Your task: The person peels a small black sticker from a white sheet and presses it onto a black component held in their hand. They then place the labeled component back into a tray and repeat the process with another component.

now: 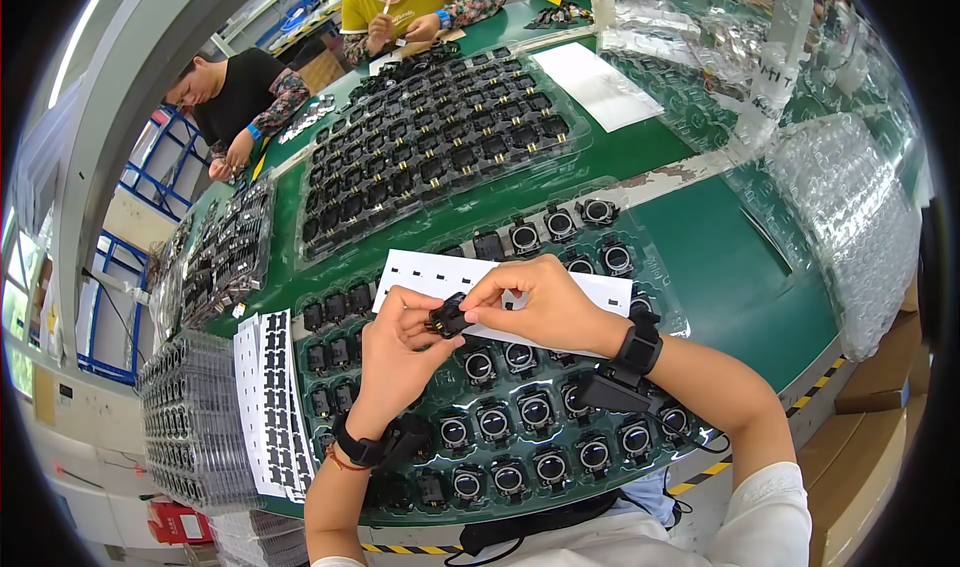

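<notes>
You are pinching one small black part between your left hand and right hand, holding it steady above the tray on the green table for close handling.

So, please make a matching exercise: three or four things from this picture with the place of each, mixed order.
Things:
1. small black part
2. white sticker sheet
3. white paper sheet
4. stack of clear trays

Places:
A. far side of the green table
B. person's far left, at the table edge
C. between both hands' fingers
D. on the tray, just beyond the hands

Pairs: 1-C, 2-D, 3-A, 4-B
</notes>
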The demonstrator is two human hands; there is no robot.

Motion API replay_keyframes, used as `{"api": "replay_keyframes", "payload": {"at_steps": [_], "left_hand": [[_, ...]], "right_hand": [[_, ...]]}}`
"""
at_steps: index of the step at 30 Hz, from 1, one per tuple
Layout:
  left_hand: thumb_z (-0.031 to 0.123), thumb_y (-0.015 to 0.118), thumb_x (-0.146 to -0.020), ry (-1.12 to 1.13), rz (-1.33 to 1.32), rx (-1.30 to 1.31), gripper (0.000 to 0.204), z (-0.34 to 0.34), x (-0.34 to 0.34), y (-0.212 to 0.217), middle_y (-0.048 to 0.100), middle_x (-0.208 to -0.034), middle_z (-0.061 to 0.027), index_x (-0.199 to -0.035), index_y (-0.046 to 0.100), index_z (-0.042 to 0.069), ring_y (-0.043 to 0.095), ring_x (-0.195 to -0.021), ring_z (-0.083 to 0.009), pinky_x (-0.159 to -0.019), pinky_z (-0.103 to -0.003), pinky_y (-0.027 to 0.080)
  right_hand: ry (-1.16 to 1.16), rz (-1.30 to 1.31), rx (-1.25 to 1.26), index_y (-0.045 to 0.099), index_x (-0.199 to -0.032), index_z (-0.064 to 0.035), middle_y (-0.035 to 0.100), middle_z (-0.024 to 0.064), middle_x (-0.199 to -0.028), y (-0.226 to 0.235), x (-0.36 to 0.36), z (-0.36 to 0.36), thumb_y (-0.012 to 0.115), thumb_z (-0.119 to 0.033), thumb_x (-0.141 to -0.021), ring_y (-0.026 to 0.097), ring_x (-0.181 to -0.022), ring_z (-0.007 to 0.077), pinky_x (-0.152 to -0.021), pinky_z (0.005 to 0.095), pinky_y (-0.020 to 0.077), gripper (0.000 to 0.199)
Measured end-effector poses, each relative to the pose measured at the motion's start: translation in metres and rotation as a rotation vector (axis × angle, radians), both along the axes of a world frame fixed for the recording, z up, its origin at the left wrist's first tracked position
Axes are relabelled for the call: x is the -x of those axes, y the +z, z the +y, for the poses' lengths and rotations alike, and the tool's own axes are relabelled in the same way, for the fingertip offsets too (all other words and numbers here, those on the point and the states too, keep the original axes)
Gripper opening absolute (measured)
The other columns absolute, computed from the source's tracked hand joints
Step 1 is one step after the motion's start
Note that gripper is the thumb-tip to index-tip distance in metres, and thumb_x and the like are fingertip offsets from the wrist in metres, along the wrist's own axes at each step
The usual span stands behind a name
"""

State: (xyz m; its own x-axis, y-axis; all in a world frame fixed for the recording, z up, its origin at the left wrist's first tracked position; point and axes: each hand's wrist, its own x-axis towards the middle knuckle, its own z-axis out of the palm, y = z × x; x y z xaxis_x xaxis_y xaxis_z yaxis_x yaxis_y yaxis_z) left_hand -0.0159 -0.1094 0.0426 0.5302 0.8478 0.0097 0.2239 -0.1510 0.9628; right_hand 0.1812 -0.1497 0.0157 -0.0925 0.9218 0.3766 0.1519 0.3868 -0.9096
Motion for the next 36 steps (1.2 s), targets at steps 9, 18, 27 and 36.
{"api": "replay_keyframes", "payload": {"at_steps": [9,18,27,36], "left_hand": [[-0.011,0.071,-0.069,-0.008,0.084,-0.089,0.041,-0.003,-0.005,0.001,0.065,-0.095,-0.0132,-0.100,0.046,0.000,0.065,-0.088,-0.0150,-0.077,-0.025,0.054],[-0.005,0.071,-0.074,0.012,0.089,-0.209,0.033,-0.015,-0.014,-0.001,0.066,-0.096,-0.0141,-0.097,0.048,-0.002,0.066,-0.090,-0.0159,-0.079,-0.028,0.055],[-0.006,0.067,-0.077,0.062,-0.033,-0.087,0.027,-0.017,-0.011,0.000,0.062,-0.102,-0.0164,-0.095,0.047,-0.002,0.064,-0.092,-0.0180,-0.077,-0.029,0.055],[-0.011,0.064,-0.077,0.027,-0.295,0.286,0.031,-0.015,0.011,0.011,0.059,-0.105,-0.0143,-0.101,0.048,0.000,0.061,-0.092,-0.0159,-0.077,-0.027,0.053]], "right_hand": [[-0.027,-0.020,-0.063,0.071,-0.085,-0.0048,0.068,0.0056,-0.077,-0.007,0.002,0.003,0.073,-0.009,-0.075,0.063,-0.068,0.0129,-0.063,0.0255,0.0475,0.011],[-0.152,-0.267,-0.241,0.060,-0.087,-0.0042,0.063,0.0041,-0.068,-0.008,0.003,0.002,0.072,-0.010,-0.075,0.060,-0.061,0.0183,-0.061,0.0296,0.0466,0.018],[-0.265,-0.489,-0.219,0.050,-0.095,-0.0046,0.054,0.0038,-0.060,-0.006,-0.001,-0.001,0.071,-0.019,-0.078,0.053,-0.065,0.0240,-0.063,0.0345,0.0413,0.030],[-0.366,-0.721,-0.239,0.054,-0.103,-0.0027,0.055,0.0122,-0.095,-0.021,-0.005,0.004,0.062,-0.013,-0.077,0.050,-0.093,0.0289,-0.081,0.0400,0.0361,0.030]]}}
